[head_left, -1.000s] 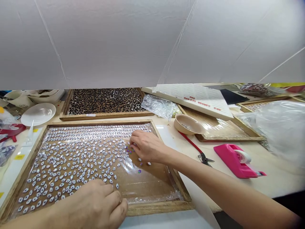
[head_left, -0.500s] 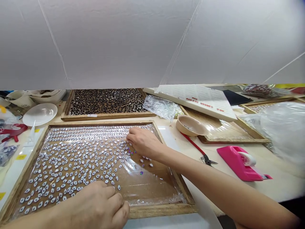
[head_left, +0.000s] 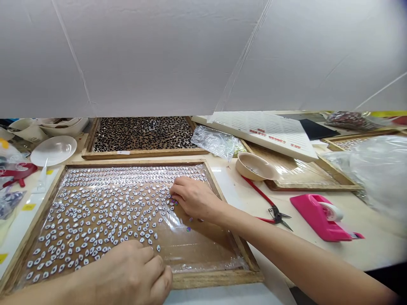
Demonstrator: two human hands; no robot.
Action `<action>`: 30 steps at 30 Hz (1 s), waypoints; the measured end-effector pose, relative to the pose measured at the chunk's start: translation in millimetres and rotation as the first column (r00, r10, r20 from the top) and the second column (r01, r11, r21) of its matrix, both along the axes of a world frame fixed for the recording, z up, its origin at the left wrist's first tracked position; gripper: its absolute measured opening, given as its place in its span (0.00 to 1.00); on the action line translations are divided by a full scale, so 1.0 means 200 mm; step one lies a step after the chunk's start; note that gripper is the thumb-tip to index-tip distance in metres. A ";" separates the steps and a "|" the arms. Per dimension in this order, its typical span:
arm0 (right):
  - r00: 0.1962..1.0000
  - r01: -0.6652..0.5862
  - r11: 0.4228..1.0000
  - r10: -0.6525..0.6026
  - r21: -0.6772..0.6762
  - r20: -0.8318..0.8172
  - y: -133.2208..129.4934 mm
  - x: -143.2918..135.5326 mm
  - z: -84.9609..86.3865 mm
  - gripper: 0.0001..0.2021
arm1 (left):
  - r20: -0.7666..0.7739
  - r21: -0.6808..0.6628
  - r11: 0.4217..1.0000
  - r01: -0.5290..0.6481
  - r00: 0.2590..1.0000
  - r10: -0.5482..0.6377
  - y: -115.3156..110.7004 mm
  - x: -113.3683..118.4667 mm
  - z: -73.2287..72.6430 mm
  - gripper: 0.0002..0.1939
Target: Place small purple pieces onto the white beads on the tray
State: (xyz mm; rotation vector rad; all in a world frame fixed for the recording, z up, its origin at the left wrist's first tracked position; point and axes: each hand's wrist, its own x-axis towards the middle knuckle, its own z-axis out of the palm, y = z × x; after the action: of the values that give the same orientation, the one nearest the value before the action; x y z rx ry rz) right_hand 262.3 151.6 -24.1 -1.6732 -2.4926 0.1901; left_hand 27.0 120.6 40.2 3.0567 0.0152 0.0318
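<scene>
A wooden-framed tray (head_left: 222, 278) lined with clear film lies in front of me, bearing many small white eye-shaped pieces (head_left: 95, 216). Those near its far edge stand in neat rows; the others are scattered. My left hand (head_left: 136, 271) rests at the near edge with its fingers curled; what it holds, if anything, is hidden. Over the right part of the tray, just below the rows, my right hand (head_left: 193, 197) has its fingers pinched together on the pieces, and I cannot make out anything between them. A few purple-green pieces (head_left: 188, 229) lie beside it.
Behind stands a second tray (head_left: 149, 153) of dark pieces. To the right are a beige bowl (head_left: 257, 166), red-handled pliers (head_left: 277, 216), a pink tape dispenser (head_left: 321, 218) and another framed tray (head_left: 318, 186). A white plate (head_left: 54, 150) is at left. A white panel (head_left: 159, 55) hangs above.
My right hand has moved slightly down, uncovering the right ends of the rows. It now covers some loose pieces at its lower right. My left hand has barely moved.
</scene>
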 end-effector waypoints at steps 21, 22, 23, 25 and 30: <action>0.991 -0.135 0.990 0.134 0.041 0.024 -0.08 0.01 0.04 0.03 | -0.031 -0.013 1.000 -0.005 1.000 0.005 0.01 0.01 0.00 0.04; 0.991 -0.129 0.991 0.128 0.038 0.030 -0.08 0.00 0.04 0.03 | -0.036 -0.016 1.000 -0.002 0.999 0.001 0.01 0.01 0.00 0.04; 0.992 -0.123 0.992 0.121 0.037 0.036 -0.08 -0.01 0.04 0.04 | -0.039 -0.017 1.000 0.004 0.999 -0.004 0.01 0.01 0.00 0.05; 0.993 -0.112 0.993 0.110 0.034 0.044 -0.08 -0.02 0.05 0.04 | -0.042 -0.013 1.000 0.000 0.999 0.000 0.01 0.01 0.00 0.05; 0.991 -0.104 0.994 0.103 0.015 0.081 -0.09 -0.03 0.07 0.04 | -0.036 -0.005 1.000 0.001 0.999 -0.001 0.01 0.00 -0.01 0.05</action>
State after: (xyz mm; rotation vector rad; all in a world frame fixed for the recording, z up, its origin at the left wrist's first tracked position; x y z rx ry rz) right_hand 256.0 132.6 -9.8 -1.5759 -2.6333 0.1119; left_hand 27.3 121.6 38.4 3.0522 0.0158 -0.0226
